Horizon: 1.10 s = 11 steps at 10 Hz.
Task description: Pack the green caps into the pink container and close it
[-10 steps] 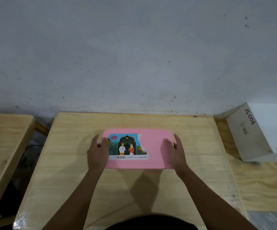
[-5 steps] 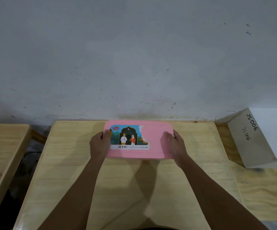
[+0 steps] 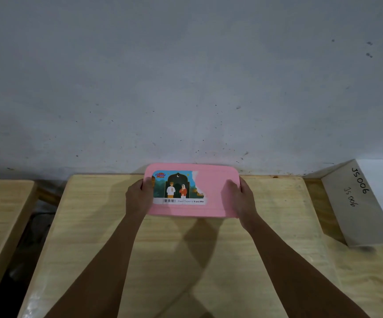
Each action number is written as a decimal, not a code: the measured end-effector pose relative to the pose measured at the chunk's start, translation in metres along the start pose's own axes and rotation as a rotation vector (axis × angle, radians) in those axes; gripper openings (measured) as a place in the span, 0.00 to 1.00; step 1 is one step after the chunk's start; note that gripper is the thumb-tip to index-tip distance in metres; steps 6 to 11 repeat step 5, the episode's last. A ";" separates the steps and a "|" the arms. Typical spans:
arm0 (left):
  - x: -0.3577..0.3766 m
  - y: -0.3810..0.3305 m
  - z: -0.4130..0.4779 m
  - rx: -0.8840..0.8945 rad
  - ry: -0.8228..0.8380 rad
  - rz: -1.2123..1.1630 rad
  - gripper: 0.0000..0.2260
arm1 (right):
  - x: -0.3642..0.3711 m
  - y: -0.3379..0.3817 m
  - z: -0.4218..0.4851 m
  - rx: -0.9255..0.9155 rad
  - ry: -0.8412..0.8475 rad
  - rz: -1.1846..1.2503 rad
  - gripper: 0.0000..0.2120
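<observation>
The pink container (image 3: 213, 193) has its lid on, with a torn picture sticker on the left part of the lid. It sits at the far edge of the wooden table (image 3: 209, 249), close to the wall. My left hand (image 3: 139, 197) grips its left end, thumb on the lid. My right hand (image 3: 241, 198) grips its right end the same way. No green caps are in view; the inside of the container is hidden by the lid.
A grey wall (image 3: 186, 88) rises right behind the table. A white box (image 3: 364, 203) with handwritten marks stands at the right on another wooden surface. A second wooden table (image 3: 0, 214) lies to the left across a dark gap.
Both hands have carried the closed pink container away from me, from the middle of the table to its far edge by the wall.
</observation>
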State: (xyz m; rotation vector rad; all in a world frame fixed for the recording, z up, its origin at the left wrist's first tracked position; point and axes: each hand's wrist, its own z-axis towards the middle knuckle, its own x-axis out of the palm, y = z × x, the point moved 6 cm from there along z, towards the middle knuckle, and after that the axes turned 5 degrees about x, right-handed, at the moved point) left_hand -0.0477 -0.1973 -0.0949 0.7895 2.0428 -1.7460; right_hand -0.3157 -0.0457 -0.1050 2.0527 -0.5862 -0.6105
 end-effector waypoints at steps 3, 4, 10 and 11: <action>-0.003 -0.004 -0.006 -0.069 0.107 -0.065 0.17 | -0.001 0.010 0.001 0.035 -0.006 -0.201 0.15; -0.007 -0.007 -0.009 -0.078 0.107 0.001 0.23 | -0.004 0.027 0.002 -0.017 -0.050 -0.360 0.23; -0.025 -0.031 -0.020 0.056 0.050 0.136 0.28 | -0.001 0.059 -0.015 -0.081 -0.040 -0.504 0.26; -0.025 -0.031 -0.020 0.056 0.050 0.136 0.28 | -0.001 0.059 -0.015 -0.081 -0.040 -0.504 0.26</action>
